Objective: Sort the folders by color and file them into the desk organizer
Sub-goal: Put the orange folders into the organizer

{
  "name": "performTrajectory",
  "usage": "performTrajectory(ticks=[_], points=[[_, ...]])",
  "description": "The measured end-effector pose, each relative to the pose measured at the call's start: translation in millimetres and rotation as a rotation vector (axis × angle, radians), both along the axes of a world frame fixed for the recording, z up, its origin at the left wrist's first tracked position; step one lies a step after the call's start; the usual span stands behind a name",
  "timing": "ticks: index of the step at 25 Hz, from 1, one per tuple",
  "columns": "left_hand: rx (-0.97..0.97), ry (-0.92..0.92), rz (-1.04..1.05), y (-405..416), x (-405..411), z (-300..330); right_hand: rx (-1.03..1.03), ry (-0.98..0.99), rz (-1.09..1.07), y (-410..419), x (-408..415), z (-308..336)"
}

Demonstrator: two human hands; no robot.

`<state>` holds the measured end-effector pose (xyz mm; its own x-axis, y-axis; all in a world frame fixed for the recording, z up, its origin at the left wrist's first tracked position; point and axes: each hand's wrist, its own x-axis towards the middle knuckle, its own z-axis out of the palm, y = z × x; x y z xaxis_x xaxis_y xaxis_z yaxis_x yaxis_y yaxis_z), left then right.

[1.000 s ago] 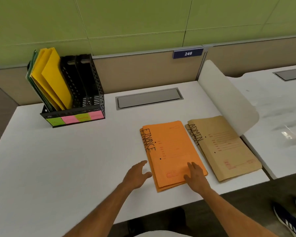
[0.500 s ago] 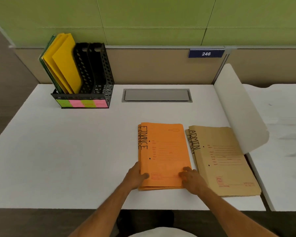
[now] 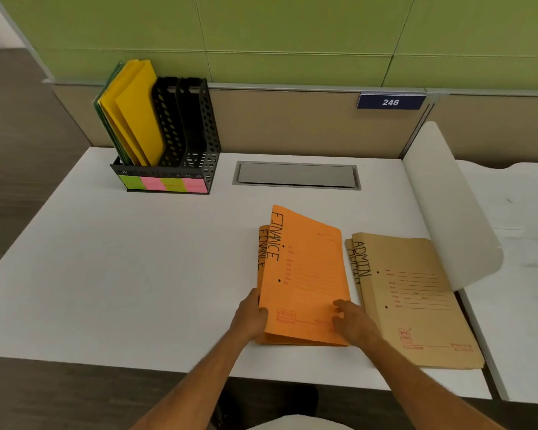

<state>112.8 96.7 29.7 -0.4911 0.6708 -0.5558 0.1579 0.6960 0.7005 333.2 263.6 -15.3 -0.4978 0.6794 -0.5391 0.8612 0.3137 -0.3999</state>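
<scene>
Both hands, the left hand [image 3: 251,315] and right hand [image 3: 353,321], are gripping the orange folders [image 3: 305,274], tilting them off the worktop [image 3: 106,274]; they should be keeping both squared before carrying toward the organizer [image 3: 187,141].

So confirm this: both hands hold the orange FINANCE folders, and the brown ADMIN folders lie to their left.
Wrong side. The head view shows the ADMIN folders to the right of the FINANCE folders. The left hand and right hand do hold the orange ones.
</scene>
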Motion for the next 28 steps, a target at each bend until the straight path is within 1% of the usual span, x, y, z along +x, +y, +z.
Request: performTrajectory(ticks=[3,6,7,10,11,13,17,21,25,28], points=[[-0.004,0.054,0.033,-22,-29,-4,0.055,0.124,-0.165,0,-20,7],[0.051,0.069,0.127,-52,-59,5,0.061,0.337,-0.314,-8,-56,16],[0.066,0.064,0.150,-65,-67,7,0.004,0.398,-0.358,-12,-68,21],[0.071,0.041,0.191,-99,-97,11,-0.291,0.570,-0.497,-36,-113,35],[0.083,0.034,0.197,-109,-109,11,-0.339,0.613,-0.519,-46,-127,38],[0.116,0.035,0.192,-126,-142,12,-0.369,0.688,-0.570,-66,-159,42],[0.138,0.021,0.137,-159,-213,22,-0.401,0.737,-0.689,-113,-212,51],[0.185,0.021,0.130,-186,-270,28,-0.462,0.769,-0.695,-143,-259,65],[0.205,-0.019,0.106,-210,-303,32,-0.639,0.785,-0.749,-166,-286,65],[0.223,-0.044,0.089,-215,-326,35,-0.763,0.786,-0.690,-170,-303,77]])
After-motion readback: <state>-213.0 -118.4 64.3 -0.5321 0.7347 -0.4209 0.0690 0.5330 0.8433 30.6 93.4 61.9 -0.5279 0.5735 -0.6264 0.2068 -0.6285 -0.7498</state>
